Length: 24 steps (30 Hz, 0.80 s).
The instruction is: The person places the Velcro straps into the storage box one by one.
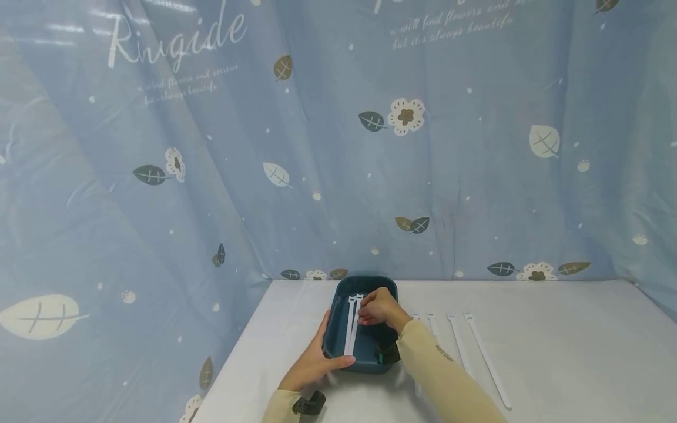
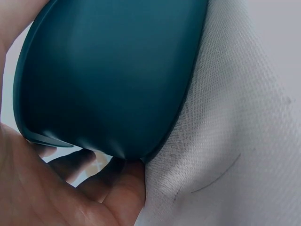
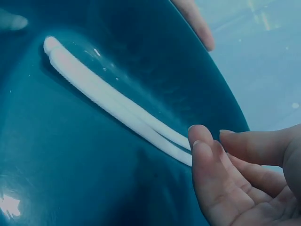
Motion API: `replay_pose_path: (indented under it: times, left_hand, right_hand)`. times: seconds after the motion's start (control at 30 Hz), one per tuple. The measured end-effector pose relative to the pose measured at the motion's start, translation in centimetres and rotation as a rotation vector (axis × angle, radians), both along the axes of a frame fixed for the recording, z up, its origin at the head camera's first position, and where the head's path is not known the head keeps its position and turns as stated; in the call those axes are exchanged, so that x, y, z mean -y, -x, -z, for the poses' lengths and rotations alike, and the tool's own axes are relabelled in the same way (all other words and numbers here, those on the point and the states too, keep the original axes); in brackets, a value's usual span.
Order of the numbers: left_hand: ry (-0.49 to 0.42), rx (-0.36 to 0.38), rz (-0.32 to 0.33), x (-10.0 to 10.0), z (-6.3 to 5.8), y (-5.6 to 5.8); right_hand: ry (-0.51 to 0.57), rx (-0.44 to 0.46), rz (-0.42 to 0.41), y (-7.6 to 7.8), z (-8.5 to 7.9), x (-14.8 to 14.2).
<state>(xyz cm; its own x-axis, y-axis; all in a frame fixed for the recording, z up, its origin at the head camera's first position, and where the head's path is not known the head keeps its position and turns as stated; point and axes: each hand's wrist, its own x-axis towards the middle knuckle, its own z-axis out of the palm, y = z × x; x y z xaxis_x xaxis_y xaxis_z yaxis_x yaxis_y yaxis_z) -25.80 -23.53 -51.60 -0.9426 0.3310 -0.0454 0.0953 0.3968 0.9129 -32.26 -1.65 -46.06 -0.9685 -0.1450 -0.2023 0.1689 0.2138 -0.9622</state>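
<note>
Tray [image 1: 370, 368]: open from above, walls block sideways entry
Left side: left hand [image 1: 313, 362] on the wall, thumb over the near rim
Right side: right hand [image 1: 382, 307] and sleeve [image 1: 446, 376] overhang the rim
Table [image 1: 576, 352]: room right of the straps [image 1: 489, 362], curtain [image 1: 476, 176] behind

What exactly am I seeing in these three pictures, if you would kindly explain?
There is no machine here, only a person working bare-handed. The wide picture comes from a camera on the head; the two close ones come from cameras on the left and right wrists. On the white table stands a blue container with two white straps inside; four more straps lie to its right, some partly hidden by the right sleeve. The left hand grips the container's side. The right hand is inside it, at one strap; whether it pinches that strap is unclear.
</note>
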Motion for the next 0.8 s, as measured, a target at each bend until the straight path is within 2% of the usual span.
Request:
replay_pose_path:
  times: [0.23,0.5,0.8]
  left_hand:
    - [-0.008,-0.002,0.006,0.0,0.0,0.0]
    - [-0.004,-0.011,0.003,0.0,0.0,-0.1]
    - [0.008,-0.006,-0.013,0.0,0.0,-0.1]
  right_hand:
    - [0.018,-0.014,-0.017,-0.4,-0.4,-0.4]
    - [0.027,-0.067,-0.054,-0.9,-1.7,-1.1]
    - [0.011,-0.178,-0.091,-2.7,-4.9,-2.4]
